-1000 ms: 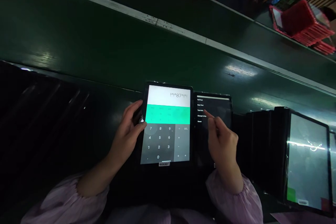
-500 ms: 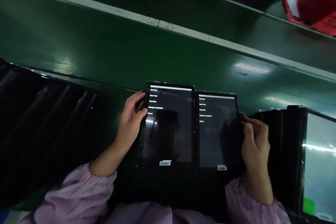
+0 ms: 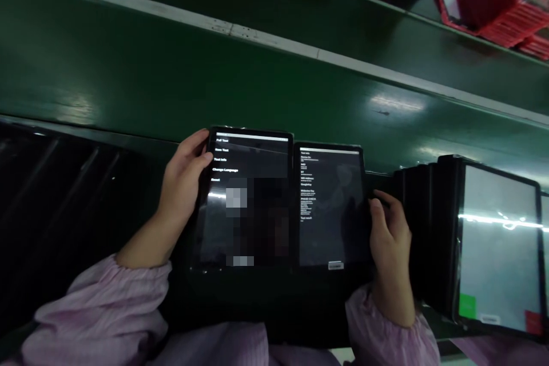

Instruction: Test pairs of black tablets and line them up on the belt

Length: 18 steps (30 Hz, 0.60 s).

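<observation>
Two black tablets with lit screens lie side by side in front of me, both slightly tilted. My left hand [image 3: 182, 174] grips the upper left edge of the left tablet [image 3: 257, 154], thumb at the front rim and fingers behind. That screen shows a short menu with "Full Test" at the top; its lower part is blurred. My right hand [image 3: 392, 240] is closed at the right edge of the right tablet [image 3: 330, 206], thumb beside the rim, with some fingertips hidden. Lines of small text headed "Test Info" fill this screen, above a white barcode label [image 3: 335, 266].
On the right stands a row of tablets [image 3: 500, 251] with a pale screen and green and red corner patches. Dark ridged objects [image 3: 51, 211] line the left. Beyond runs a green bench surface [image 3: 171, 74] with a pale rail [image 3: 274, 40]; red trays [image 3: 493, 6] are stacked farther back.
The right tablet's screen has switched from the menu to a text list. Everything has shifted left in view, and more of the right-hand row shows. Both hands keep their places at the tablets.
</observation>
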### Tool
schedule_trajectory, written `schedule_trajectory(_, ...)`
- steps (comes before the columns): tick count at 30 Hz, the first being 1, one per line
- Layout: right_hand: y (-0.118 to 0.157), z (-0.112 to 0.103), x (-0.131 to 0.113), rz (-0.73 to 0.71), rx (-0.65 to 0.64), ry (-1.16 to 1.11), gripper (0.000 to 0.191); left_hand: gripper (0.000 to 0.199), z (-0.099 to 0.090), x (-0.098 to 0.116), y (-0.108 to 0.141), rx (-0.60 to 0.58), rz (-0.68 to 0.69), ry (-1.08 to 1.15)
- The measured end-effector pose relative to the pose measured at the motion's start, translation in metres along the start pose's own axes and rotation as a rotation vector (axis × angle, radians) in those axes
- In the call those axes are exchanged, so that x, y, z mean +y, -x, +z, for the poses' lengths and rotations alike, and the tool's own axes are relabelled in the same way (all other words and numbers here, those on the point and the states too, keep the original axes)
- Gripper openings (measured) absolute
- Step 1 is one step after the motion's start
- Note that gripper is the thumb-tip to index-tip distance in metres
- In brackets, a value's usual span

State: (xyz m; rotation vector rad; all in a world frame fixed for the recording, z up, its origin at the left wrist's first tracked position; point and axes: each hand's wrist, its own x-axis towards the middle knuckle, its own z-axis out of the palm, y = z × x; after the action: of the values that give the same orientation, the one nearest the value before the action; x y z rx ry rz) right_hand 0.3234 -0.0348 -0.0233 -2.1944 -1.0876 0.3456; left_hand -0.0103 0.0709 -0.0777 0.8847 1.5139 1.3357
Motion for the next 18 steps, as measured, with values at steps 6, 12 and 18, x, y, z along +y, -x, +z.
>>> schedule_trajectory(6, 0.0, -0.003, 0.001, -0.082, -0.015, 0.042, 0.056, 0.03, -0.004, -0.005, -0.005, -0.012, 0.064, -0.002)
schedule_trajectory(12, 0.021, -0.01, -0.031, -0.585, -0.103, 0.122, 0.025, 0.033, -0.008, -0.003, -0.004, -0.049, 0.173, -0.053)
schedule_trajectory(18, 0.04, 0.006, -0.052, -0.982, -0.561, -0.017, 0.035, 0.035, -0.006, 0.001, -0.003, -0.042, 0.156, -0.036)
